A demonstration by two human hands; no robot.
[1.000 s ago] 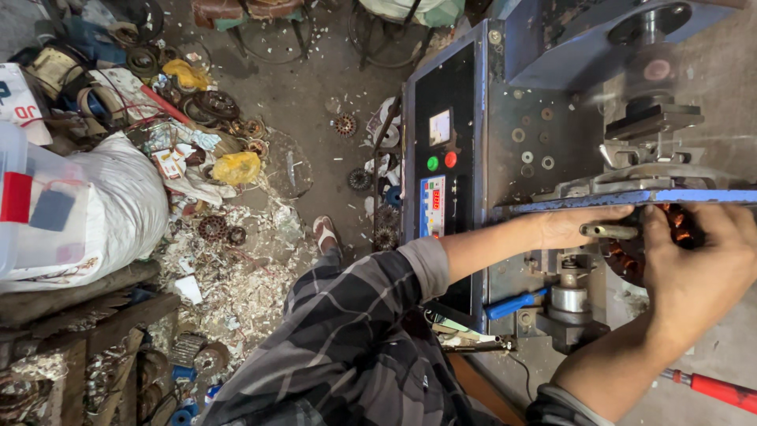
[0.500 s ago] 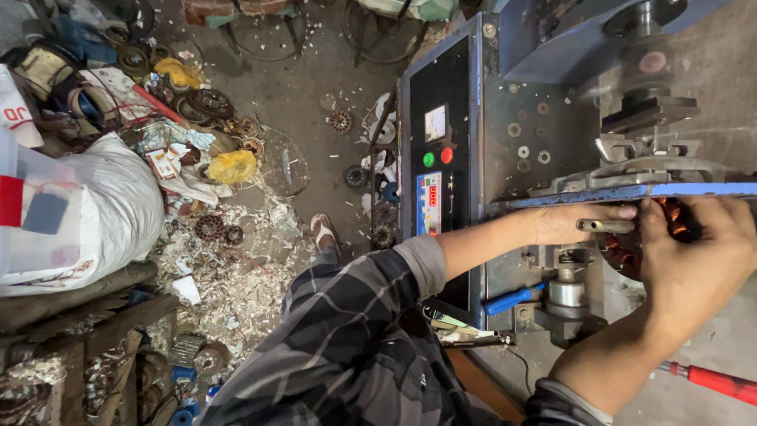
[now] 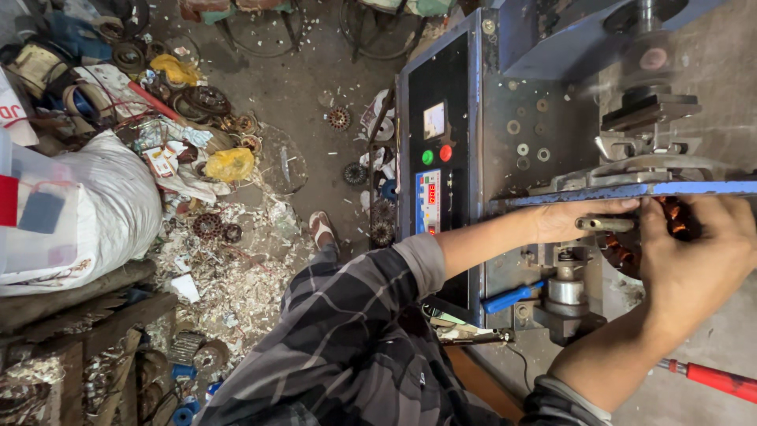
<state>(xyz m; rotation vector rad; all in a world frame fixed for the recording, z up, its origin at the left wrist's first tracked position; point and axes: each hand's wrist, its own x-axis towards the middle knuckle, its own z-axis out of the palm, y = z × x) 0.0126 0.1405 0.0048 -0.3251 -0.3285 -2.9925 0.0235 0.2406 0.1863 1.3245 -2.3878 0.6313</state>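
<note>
While the left hand steadies it, the copper-wound coil sits beneath the right hand.

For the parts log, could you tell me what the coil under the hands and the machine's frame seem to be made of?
The coil looks like bare copper wire: reddish-orange and glossy. The frame seems to be steel painted blue, with worn grey patches and bolt holes. Both hands partly cover the coil.

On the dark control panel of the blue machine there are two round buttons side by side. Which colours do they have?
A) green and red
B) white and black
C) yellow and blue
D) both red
A: on the control panel, just below the small light display, a green button sits beside a red button, while the left hand and the right hand work further along the machine.
</note>
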